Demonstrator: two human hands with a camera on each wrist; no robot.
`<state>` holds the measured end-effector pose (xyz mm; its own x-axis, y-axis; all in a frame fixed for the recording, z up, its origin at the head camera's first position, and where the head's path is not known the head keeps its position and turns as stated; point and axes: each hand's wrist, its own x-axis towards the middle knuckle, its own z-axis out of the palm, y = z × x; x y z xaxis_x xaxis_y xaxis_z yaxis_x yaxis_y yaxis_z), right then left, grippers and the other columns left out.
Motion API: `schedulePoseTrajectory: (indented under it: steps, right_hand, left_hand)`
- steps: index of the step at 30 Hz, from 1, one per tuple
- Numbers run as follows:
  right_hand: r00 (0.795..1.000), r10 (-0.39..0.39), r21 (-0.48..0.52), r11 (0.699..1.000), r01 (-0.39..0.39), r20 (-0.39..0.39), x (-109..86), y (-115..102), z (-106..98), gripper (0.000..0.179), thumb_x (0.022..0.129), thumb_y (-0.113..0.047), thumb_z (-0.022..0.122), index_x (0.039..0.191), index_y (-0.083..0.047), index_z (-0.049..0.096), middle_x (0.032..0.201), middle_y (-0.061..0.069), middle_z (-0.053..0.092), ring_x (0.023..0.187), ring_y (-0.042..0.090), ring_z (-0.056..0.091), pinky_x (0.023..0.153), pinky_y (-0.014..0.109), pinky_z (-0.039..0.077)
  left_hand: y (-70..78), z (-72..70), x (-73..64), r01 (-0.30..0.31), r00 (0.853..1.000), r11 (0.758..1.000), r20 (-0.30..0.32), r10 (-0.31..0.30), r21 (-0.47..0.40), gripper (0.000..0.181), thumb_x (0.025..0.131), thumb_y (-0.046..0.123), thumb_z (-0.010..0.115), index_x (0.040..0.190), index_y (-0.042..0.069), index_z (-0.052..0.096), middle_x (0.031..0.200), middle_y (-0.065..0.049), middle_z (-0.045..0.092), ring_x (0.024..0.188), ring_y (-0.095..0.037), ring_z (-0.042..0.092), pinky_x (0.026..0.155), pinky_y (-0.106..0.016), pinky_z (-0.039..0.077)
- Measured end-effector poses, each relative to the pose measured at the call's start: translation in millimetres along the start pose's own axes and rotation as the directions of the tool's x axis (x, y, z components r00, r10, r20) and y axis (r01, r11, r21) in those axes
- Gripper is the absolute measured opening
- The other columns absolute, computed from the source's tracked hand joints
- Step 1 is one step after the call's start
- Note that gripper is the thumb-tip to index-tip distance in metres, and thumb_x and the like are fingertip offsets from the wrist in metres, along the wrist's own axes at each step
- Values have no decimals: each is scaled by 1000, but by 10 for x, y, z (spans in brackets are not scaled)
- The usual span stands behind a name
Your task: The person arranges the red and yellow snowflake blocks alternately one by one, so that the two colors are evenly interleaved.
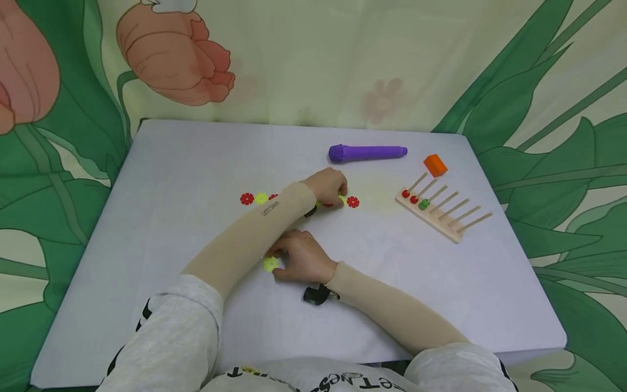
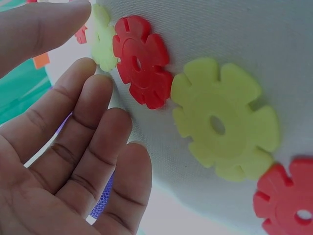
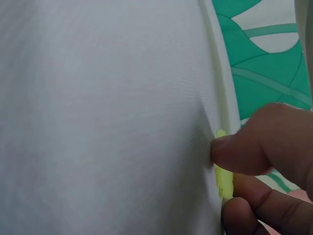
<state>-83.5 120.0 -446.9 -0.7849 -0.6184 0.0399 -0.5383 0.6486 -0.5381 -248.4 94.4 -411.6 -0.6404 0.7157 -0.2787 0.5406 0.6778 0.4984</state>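
A row of red and yellow notched plastic discs lies across the middle of the table, partly hidden by my left forearm. My left hand [image 1: 327,188] is over the row's right part. Seen from the left wrist, its thumb and loosely bent fingers are around a yellow disc [image 2: 103,39], beside a red disc [image 2: 143,61] and a larger-looking yellow disc [image 2: 225,119]. Nearer my body, my right hand [image 1: 306,256] pinches a separate yellow disc [image 1: 270,264] between thumb and fingers. In the right wrist view that pinched disc [image 3: 224,183] appears edge-on.
Behind the row lies a purple toy microphone [image 1: 367,153]. An orange block [image 1: 435,165] sits at the back right, close to a wooden peg board [image 1: 441,222] carrying red and green beads on some slanted pegs. My left forearm [image 1: 250,234] crosses above my right hand.
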Motion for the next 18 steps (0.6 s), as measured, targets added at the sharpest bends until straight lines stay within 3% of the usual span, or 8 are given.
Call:
schedulePoseTrajectory:
  steps: [6, 14, 18]
  right_hand:
    - [998, -58, -27, 998, 58, 0, 13, 17, -7, 29, 75, -22, 82, 104, -22, 79, 102, -12, 75, 99, 9, 62, 88, 29, 51]
    - [1000, -25, 149, 989, 23, 12, -94, 216, -100, 27, 79, -15, 78, 105, -18, 80, 103, -8, 76, 103, 9, 65, 99, 33, 49]
    - [999, -21, 209, 978, 26, -27, -196, 402, -191, 25, 80, -11, 74, 103, -19, 80, 100, -9, 76, 97, 8, 65, 96, 32, 48]
  left_hand:
    - [-6, 0, -28, -3, 1000, 1000, 3, 3, -10, 33, 91, 19, 79, 121, 6, 74, 111, -5, 72, 99, -15, 58, 99, -31, 52]
    - [-8, 9, -19, -21, 1000, 1000, -2, 21, -13, 33, 91, 18, 79, 120, 5, 75, 98, -3, 65, 96, -15, 54, 95, -30, 50]
    - [-16, -6, -33, -32, 999, 999, -10, 32, -8, 33, 90, 18, 80, 120, 5, 75, 102, -5, 70, 94, -15, 55, 94, -30, 51]
